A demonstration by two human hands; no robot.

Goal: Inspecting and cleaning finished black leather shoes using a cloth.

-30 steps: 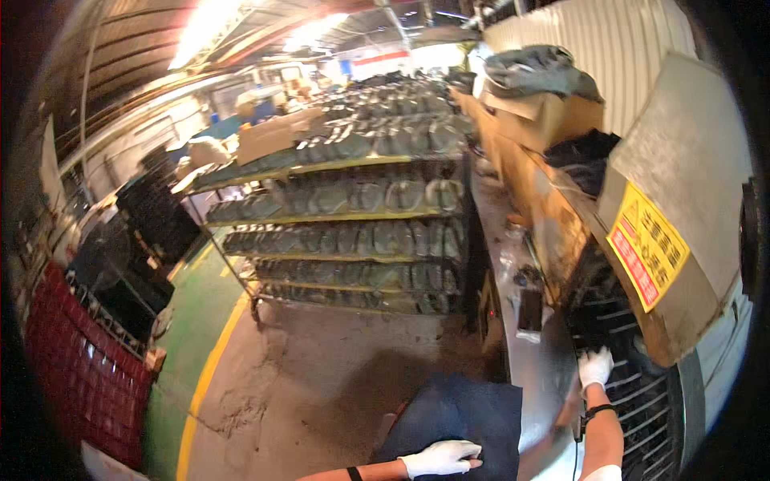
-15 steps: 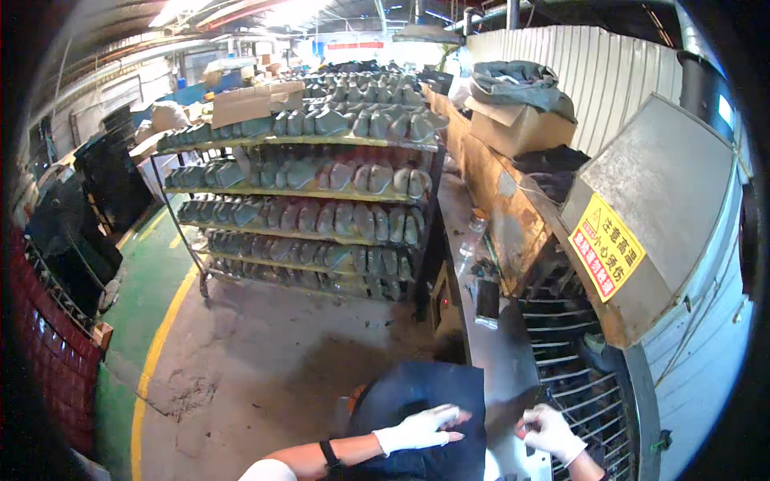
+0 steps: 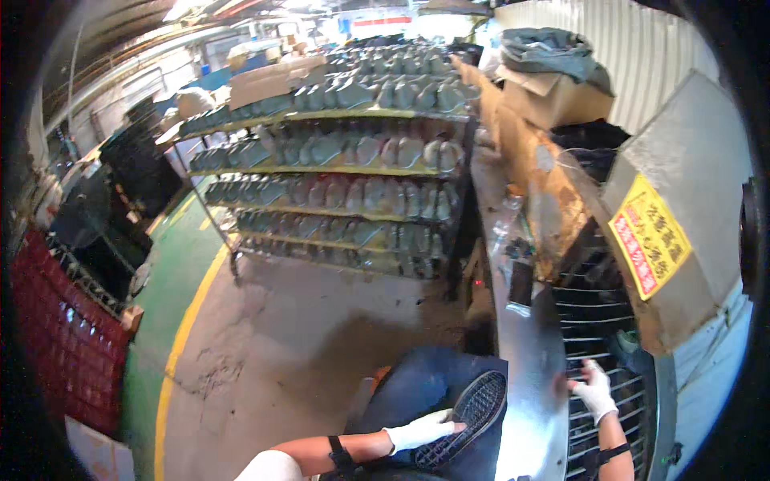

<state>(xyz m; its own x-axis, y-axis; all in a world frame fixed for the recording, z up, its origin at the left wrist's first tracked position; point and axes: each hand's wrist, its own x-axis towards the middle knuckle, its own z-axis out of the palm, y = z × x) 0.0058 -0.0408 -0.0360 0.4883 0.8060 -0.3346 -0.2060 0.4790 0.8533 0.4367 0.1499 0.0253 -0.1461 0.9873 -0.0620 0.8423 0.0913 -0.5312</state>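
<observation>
- The left hand (image 3: 419,431), in a white glove, sits at the bottom centre of the frame with its fingers closed around a black shoe sole (image 3: 469,417), tread side up.
- The sole lies tilted, its toe end pointing to the upper right, over a dark blue bin (image 3: 417,381) that stands just left of the metal ledge (image 3: 529,377).
- The right hand (image 3: 595,390), also in a white glove, is at the lower right with its fingers spread open, resting on the wire rack (image 3: 601,337) of the machine; it grips nothing.
- The metal ledge runs as a curved band from the upper middle down to the bottom edge, between the bin and the wire rack, so the two hands are well apart with the ledge between them.
- A grey hood (image 3: 682,208) with a yellow warning label (image 3: 648,235) overhangs the rack at the right, closing in the room above the right hand.
- Left of the bin the concrete floor (image 3: 297,337) lies open up to a shelf trolley (image 3: 337,184) loaded with rows of grey moulds across the upper centre.
- A yellow line (image 3: 186,321) edges the floor at the left, with a green strip beyond it and red crates (image 3: 56,337) at the far left rim.
- Cardboard boxes (image 3: 553,92) sit on top of the machine at the upper right.
</observation>
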